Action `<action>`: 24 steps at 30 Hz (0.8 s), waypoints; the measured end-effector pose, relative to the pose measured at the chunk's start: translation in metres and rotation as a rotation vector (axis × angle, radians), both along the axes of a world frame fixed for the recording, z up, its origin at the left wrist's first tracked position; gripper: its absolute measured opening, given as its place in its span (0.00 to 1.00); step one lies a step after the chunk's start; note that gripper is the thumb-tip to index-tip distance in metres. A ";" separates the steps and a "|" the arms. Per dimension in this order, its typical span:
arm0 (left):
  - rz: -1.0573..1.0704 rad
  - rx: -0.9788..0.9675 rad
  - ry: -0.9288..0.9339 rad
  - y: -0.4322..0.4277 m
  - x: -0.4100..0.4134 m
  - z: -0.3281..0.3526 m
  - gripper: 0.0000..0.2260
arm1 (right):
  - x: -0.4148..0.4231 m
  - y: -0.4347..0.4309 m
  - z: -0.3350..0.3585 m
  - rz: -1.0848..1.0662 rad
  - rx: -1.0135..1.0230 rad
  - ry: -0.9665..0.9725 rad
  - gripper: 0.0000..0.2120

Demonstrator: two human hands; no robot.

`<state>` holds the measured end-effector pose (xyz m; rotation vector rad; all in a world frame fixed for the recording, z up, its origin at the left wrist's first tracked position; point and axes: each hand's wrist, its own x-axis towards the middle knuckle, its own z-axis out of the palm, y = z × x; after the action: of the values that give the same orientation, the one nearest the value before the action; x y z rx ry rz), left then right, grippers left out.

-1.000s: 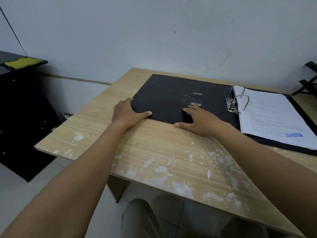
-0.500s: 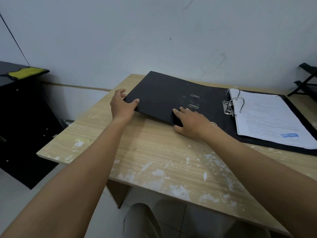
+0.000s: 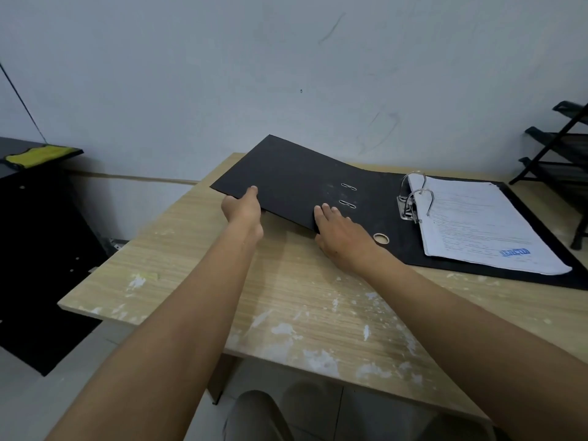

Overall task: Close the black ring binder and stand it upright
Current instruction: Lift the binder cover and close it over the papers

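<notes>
The black ring binder (image 3: 394, 224) lies open on the wooden table (image 3: 286, 300). Its left cover (image 3: 286, 183) is tilted up off the table. My left hand (image 3: 241, 206) grips the cover's near left edge, thumb on top. My right hand (image 3: 340, 233) holds the cover's near edge by the spine, fingers on top. A stack of white printed sheets (image 3: 477, 221) sits on the right half, threaded on the metal rings (image 3: 416, 195). A metal finger hole (image 3: 381, 238) shows in the spine.
A grey wall stands right behind the table. A black cabinet (image 3: 35, 249) with a yellow cloth (image 3: 38, 154) stands at the left. A black rack (image 3: 563, 157) is at the far right. The table's near surface carries white paint flecks.
The left cover has risen from flat on the table to tilted upward. Both hands have moved up and away with its near edge.
</notes>
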<state>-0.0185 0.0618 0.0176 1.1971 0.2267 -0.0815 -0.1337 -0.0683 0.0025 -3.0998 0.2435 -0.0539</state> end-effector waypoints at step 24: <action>-0.130 0.136 -0.361 -0.041 -0.036 0.059 0.06 | -0.008 -0.002 0.002 -0.260 0.170 -0.110 0.35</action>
<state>-0.0542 0.0204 0.0764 1.3383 -0.1644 0.0382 -0.1418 -0.0703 0.0045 -2.8660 0.6103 -0.1986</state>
